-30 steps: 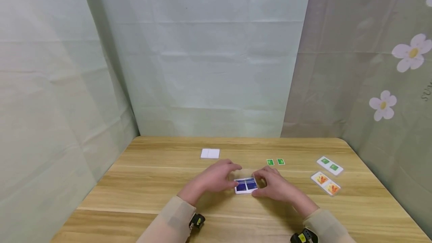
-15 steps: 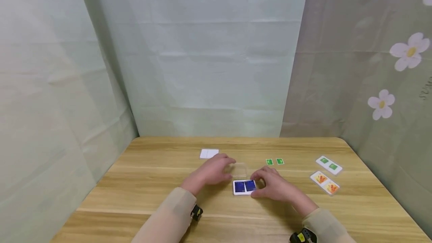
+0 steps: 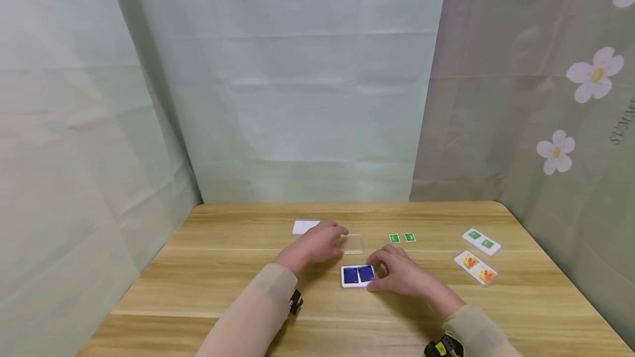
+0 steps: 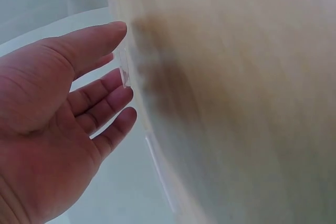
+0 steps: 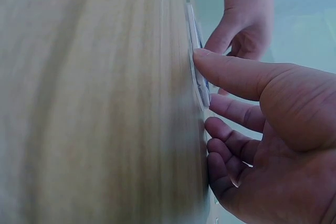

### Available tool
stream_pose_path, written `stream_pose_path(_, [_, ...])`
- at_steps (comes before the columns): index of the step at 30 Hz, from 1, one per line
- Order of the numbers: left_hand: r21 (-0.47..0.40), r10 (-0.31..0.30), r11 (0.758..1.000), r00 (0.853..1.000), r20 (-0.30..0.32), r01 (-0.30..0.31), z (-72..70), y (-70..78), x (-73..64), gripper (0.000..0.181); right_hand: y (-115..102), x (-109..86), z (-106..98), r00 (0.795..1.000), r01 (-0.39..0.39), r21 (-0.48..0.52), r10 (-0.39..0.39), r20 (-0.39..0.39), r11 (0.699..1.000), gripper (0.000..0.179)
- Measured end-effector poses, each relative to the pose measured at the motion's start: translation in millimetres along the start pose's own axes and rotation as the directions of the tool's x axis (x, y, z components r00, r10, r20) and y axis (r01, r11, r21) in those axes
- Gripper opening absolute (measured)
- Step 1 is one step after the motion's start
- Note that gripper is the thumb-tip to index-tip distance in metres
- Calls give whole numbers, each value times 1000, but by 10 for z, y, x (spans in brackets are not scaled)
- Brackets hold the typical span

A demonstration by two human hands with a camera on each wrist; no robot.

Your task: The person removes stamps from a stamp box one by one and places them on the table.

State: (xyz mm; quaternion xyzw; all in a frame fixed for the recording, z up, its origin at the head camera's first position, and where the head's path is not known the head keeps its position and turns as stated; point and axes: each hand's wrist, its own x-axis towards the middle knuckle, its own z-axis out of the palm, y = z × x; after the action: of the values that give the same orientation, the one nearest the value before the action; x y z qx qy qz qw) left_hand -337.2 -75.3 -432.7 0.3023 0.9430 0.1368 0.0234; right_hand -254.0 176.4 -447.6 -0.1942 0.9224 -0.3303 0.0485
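Near the middle of the table, a white rectangular card holder (image 3: 358,284) lies flat with two dark blue squares (image 3: 366,274) side by side in it. My right hand (image 3: 402,273) grips its right end between thumb and fingers. Just beyond it is a clear plastic cover (image 3: 354,244). The left edge of this cover is between the thumb and fingers of my left hand (image 3: 317,244). In the left wrist view, the clear cover (image 4: 124,69) shows edge-on at the fingertips. The right wrist view has my right thumb on the near edge of the holder (image 5: 197,61).
Behind my left hand lies a white two-part card (image 3: 303,227), partly covered. Two small green squares (image 3: 394,238) sit beyond my right hand. To the right are a holder with green squares (image 3: 481,242) and one with orange pictures (image 3: 475,268). Cloth hangs around the wooden table (image 3: 223,291).
My left hand has lifted the clear cover off the blue squares and moved it away from me, behind the holder. The right hand has stayed at the holder's right end.
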Motion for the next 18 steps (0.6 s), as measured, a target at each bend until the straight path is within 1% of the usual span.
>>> stream_pose_path(5, [-9, -5, 1000, 1000, 11, 5, 27, -4, 27, 50, -5, -2, -2, 1000, -3, 6, 3, 4, 1000, 44])
stream_pose_path(11, [-15, 5, 1000, 1000, 18, -5, 39, -16, 44, 44, -9, -1, -2, 1000, 8, 2, -8, 5, 1000, 43])
stream_pose_path(15, [-11, 10, 1000, 1000, 22, -9, 37, -21, 53, 42, -4, 3, 11, 1000, -4, -5, 4, 2, 1000, 43])
stream_pose_path(18, [-15, 0, 1000, 999, 32, 0, 28, -10, 51, 41, 1, 6, 19, 1000, -10, -8, 10, -1, 1000, 43])
